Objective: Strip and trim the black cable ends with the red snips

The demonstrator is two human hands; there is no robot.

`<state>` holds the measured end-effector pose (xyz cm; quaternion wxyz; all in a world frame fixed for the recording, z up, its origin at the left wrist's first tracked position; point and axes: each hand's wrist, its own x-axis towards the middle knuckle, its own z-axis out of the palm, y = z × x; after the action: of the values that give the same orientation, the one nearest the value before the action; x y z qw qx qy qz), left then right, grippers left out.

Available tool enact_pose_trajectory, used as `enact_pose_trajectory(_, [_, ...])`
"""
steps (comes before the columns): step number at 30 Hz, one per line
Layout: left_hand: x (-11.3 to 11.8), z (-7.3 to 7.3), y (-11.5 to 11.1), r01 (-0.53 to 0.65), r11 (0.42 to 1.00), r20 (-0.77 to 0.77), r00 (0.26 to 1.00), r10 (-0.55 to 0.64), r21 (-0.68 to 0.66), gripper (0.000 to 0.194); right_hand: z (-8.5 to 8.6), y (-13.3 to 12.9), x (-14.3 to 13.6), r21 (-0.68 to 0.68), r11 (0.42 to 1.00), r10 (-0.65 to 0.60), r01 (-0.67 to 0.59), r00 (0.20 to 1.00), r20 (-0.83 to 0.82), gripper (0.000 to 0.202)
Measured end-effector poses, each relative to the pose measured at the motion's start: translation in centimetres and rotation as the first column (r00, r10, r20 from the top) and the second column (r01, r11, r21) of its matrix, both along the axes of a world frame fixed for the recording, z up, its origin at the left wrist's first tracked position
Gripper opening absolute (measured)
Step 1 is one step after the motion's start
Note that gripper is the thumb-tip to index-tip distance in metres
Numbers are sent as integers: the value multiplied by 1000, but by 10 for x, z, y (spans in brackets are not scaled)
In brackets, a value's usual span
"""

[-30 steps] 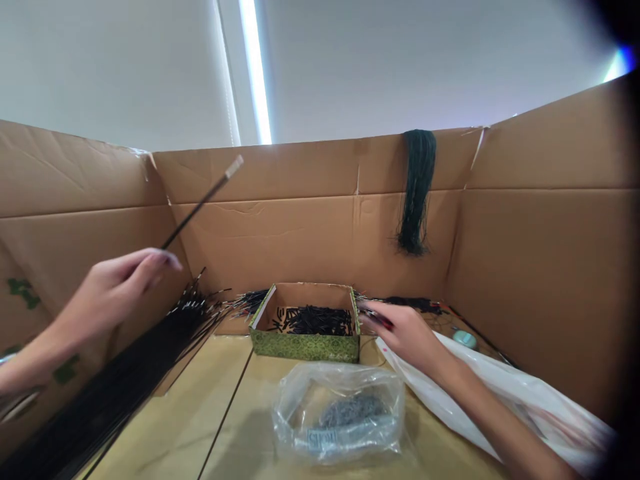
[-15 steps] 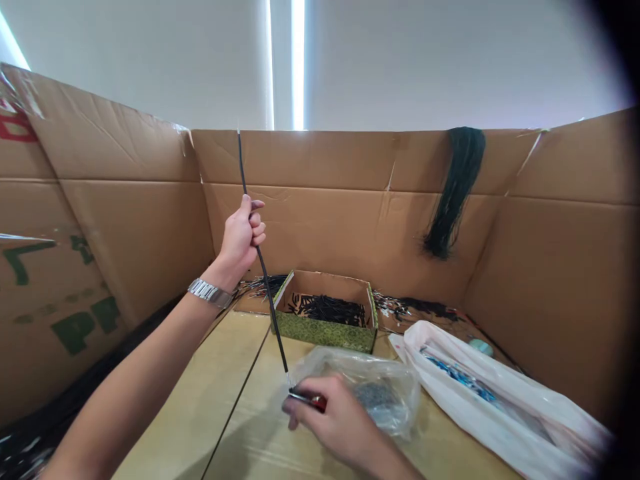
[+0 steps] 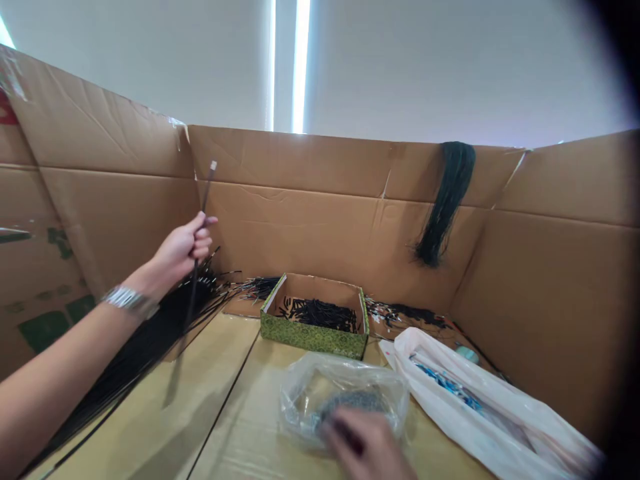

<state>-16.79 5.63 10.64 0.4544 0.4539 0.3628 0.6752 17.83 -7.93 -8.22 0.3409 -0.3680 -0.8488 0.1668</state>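
Observation:
My left hand (image 3: pixel 186 250) is raised on the left with its fingers closed around a thin black cord (image 3: pixel 193 293). The cord's upper end has a pale tip, and its lower part hangs blurred over the table. My right hand (image 3: pixel 367 443) is smeared by motion at the near side of a clear plastic bag (image 3: pixel 295 393). Its fingers are curled around a dark thing too blurred to name. Inside the bag lies a heap of small grey pieces (image 3: pixel 350 400), partly behind that hand.
A green patterned box (image 3: pixel 310 337) holds short black pieces. Long black cords (image 3: pixel 125 347) lie along the left. A white bag (image 3: pixel 450 427) with blue-and-white pieces is at right. Dark strands (image 3: pixel 445 207) hang over the back cardboard wall (image 3: pixel 300 200); cardboard also rises at both sides.
My left hand has moved left and slightly down with the cord. My right hand has left the cord's lower end and moved right and down to the clear bag. The view has shifted slightly.

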Motion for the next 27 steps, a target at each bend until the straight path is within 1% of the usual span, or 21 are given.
enact_pose_trajectory(1, [1, -11, -13, 49, 997, -35, 998, -51, -56, 36, 9, 16, 7, -27, 996, -89, 87, 994, -63, 29])
enact_pose_trajectory(2, [6, -24, -26, 91, 990, -70, 993, -99, -108, 35, 18, 35, 12, -47, 988, -149, 144, 981, -124, 33])
enact_pose_trajectory(3, [13, -39, -40, 126, 980, -105, 984, -143, -157, 35, 28, 54, 15, -64, 981, -192, 183, 964, -185, 31])
enact_pose_trajectory(4, [21, -55, -54, 150, 969, -138, 974, -179, -198, 36, 36, 74, 15, -80, 975, -222, 209, 942, -252, 26])
enact_pose_trajectory(6, [40, -88, -82, 200, 942, -197, 946, -257, -270, 44, 50, 106, 10, -120, 967, -254, 224, 886, -387, 31])
enact_pose_trajectory(7, [50, -105, -94, 222, 929, -217, 932, -292, -296, 48, 55, 116, 4, -147, 968, -248, 202, 861, -445, 35])
enact_pose_trajectory(8, [59, -121, -105, 245, 916, -226, 919, -324, -318, 51, 58, 121, -3, -177, 971, -229, 161, 840, -491, 40])
enact_pose_trajectory(10, [78, -149, -120, 347, 850, -162, 885, -437, -397, 55, 61, 120, -18, -231, 972, -172, 47, 811, -559, 49])
enact_pose_trajectory(11, [87, -159, -124, 416, 801, -135, 848, -513, -430, 57, 60, 115, -25, -251, 968, -142, -11, 800, -583, 50])
enact_pose_trajectory(12, [96, -168, -126, 471, 765, -122, 812, -571, -440, 59, 60, 108, -32, -266, 962, -117, -60, 789, -603, 50])
enact_pose_trajectory(13, [105, -174, -126, 504, 747, -115, 791, -600, -433, 60, 59, 100, -37, -276, 956, -96, -100, 780, -618, 50])
enact_pose_trajectory(14, [113, -177, -124, 534, 730, -105, 772, -626, -426, 62, 59, 92, -41, -281, 951, -78, -133, 772, -631, 50])
enact_pose_trajectory(16, [128, -176, -115, 552, 727, -74, 774, -629, -408, 66, 59, 78, -46, -282, 942, -46, -182, 762, -646, 49])
enact_pose_trajectory(18, [140, -168, -103, 532, 760, -47, 807, -589, -374, 67, 60, 68, -45, -274, 935, -9, -226, 757, -653, 48])
enact_pose_trajectory(19, [145, -161, -96, 512, 791, -48, 829, -557, -335, 66, 62, 65, -43, -268, 932, 8, -244, 753, -658, 47])
enact_pose_trajectory(21, [155, -147, -87, 493, 836, -87, 847, -525, -242, 60, 65, 62, -34, -264, 927, 15, -265, 732, -682, 44])
enact_pose_trajectory(22, [160, -141, -84, 496, 844, -110, 845, -523, -204, 58, 67, 62, -28, -276, 918, -1, -283, 697, -717, 42])
enact_pose_trajectory(24, [169, -131, -81, 517, 841, -173, 824, -539, -156, 55, 72, 63, -15, -315, 877, -50, -362, 584, -810, 40])
enact_pose_trajectory(26, [176, -126, -81, 539, 833, -260, 792, -552, -126, 55, 78, 63, -4, -339, 803, -95, -489, 457, -884, 39])
enact_pose_trajectory(27, [179, -126, -81, 541, 834, -305, 780, -547, -113, 55, 80, 62, 1, -339, 761, -105, -553, 411, -906, 39])
